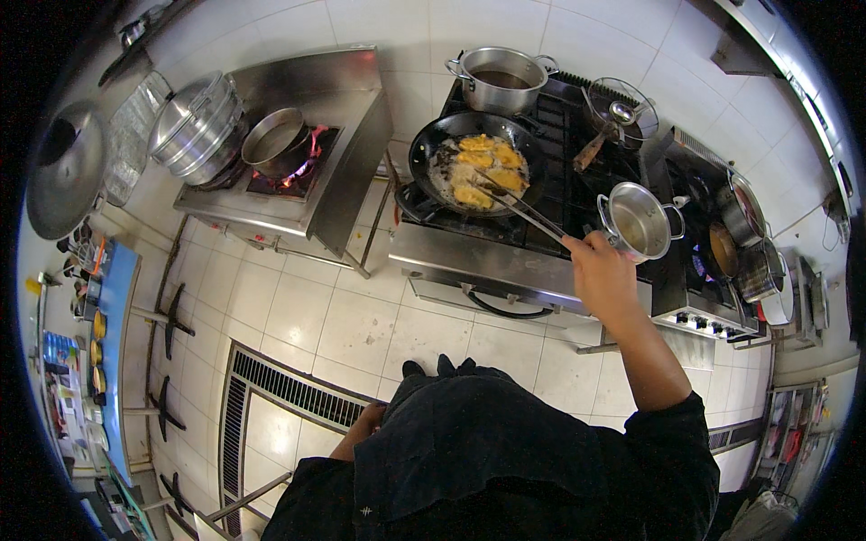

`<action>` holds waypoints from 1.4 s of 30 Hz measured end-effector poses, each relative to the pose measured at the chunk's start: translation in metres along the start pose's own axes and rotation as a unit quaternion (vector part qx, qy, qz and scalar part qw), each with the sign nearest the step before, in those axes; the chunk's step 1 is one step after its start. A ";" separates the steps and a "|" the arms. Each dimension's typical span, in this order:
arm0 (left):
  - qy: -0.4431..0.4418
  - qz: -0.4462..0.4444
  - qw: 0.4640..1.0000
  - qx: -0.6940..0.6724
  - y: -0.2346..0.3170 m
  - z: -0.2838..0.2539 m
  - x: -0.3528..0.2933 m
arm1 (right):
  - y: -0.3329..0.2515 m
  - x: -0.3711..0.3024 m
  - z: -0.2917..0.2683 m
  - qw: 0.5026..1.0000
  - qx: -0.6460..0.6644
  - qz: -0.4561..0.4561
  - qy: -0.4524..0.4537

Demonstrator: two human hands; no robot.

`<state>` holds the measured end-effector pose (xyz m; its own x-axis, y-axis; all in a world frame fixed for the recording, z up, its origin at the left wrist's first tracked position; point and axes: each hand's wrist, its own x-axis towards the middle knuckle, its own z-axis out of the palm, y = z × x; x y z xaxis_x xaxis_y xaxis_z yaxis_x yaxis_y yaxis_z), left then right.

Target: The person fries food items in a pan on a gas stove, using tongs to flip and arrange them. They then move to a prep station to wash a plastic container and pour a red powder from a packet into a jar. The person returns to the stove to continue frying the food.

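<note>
My right hand (pixel 599 270) is closed around the near end of long, thin metal tongs (pixel 538 219). Their far tips reach into a black wok (pixel 423 153), among golden battered pieces (pixel 505 159) frying in bubbling oil. One battered piece (pixel 473 197) lies at the near side of the oil, by the tips; whether they grip any piece is unclear. My left hand (pixel 368 421) hangs low beside the dark apron (pixel 469 424). Its fingers are mostly hidden there.
Behind the wok stands a two-handled pot (pixel 499 83) of dark liquid. A smaller pot (pixel 637 222) sits close to my right hand, with a strainer and ladle (pixel 621 112) beyond. Flames burn under a pan (pixel 275 144) on the left stove. A floor drain grate (pixel 298 386) runs behind me.
</note>
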<state>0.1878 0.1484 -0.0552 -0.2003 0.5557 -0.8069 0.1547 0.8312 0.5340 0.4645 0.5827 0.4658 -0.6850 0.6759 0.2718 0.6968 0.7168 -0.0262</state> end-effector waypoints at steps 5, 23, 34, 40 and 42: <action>0.027 0.172 0.951 0.255 -0.043 0.006 0.023 | 0.002 0.000 -0.011 0.995 0.075 0.056 -0.026; -0.028 0.123 0.964 0.234 0.002 -0.009 -0.013 | 0.081 -0.009 -0.002 0.767 0.538 0.334 -0.106; -0.037 -0.086 0.988 -0.121 -0.003 0.006 -0.003 | 0.086 -0.021 0.016 0.902 0.380 0.205 -0.010; 0.065 0.309 0.868 0.383 -0.058 0.002 0.019 | 0.070 -0.022 -0.027 0.993 0.117 0.030 0.004; -0.017 0.084 0.996 0.022 -0.026 0.009 0.011 | 0.062 -0.024 -0.039 0.997 0.077 0.013 -0.014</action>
<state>0.1899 0.1329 -0.0806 -0.1342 0.6857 -0.7154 0.2258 0.7241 0.6517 0.5318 0.6043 0.4949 -0.6747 0.6975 0.2414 0.6748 0.7155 -0.1811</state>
